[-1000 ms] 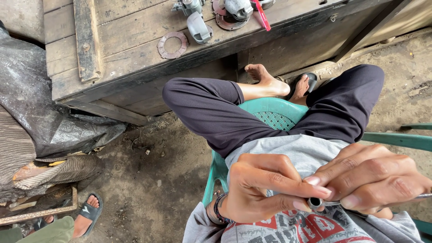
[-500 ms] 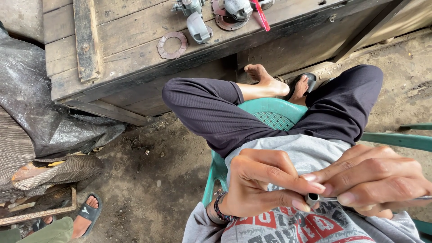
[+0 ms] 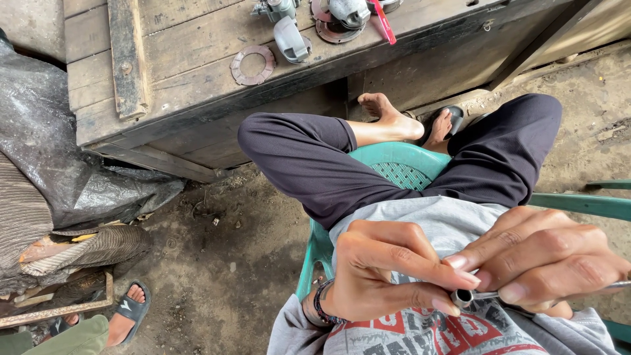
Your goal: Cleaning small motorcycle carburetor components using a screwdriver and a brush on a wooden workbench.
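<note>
Left hand (image 3: pixel 388 276): fingers curled, thumb and fingertip pinching the round end of a small metal tool (image 3: pixel 464 298).
Right hand (image 3: pixel 545 260): closed around the tool's thin shaft, touching the left hand.
Tool: held between both hands, low over the grey shirt (image 3: pixel 420 220).
Beyond the hands: crossed legs on a green plastic chair (image 3: pixel 394 167); farther off, a wooden bench (image 3: pixel 177 72) with a rusty ring (image 3: pixel 252 64).

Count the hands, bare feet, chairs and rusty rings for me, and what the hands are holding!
Hands: 2, the left hand and the right hand
Tools: 1, a thin metal tool pinched by both hands
Feet: 2, both bare feet
Chairs: 1, the green chair
Rings: 1, the rusty ring
Total: 7
</note>
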